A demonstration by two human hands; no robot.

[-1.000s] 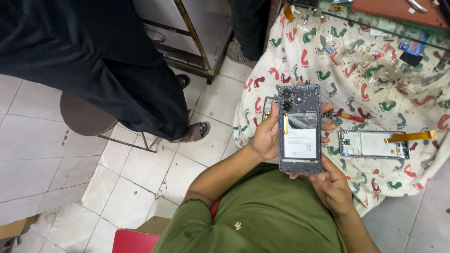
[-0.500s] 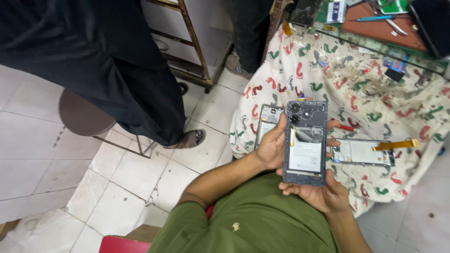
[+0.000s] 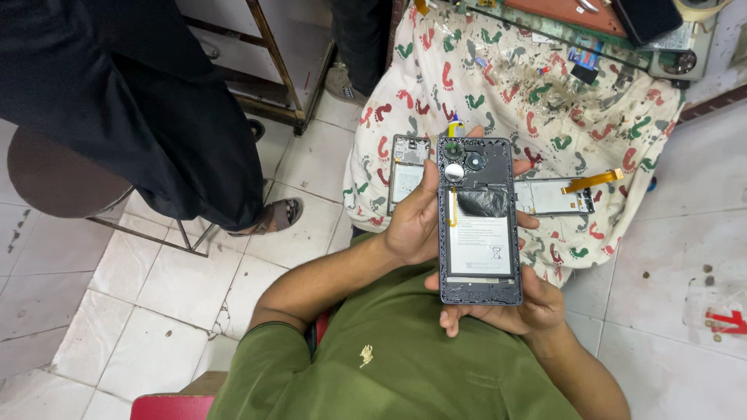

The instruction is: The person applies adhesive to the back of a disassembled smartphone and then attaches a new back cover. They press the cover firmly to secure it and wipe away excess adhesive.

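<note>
Left grip (image 3: pixel 412 222), right grip (image 3: pixel 506 307) clasp opened phone (image 3: pixel 478 222); long axis vertical, cameras pointing away.

Dark-grey opened phone (image 3: pixel 478 222), white cloth (image 3: pixel 498 93) with red-green footprints

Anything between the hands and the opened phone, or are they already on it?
Nothing visible in the way. Both hands are already on the opened phone: the left hand grips its left edge, and the right hand cups its bottom end, with fingers at the right edge.
</note>
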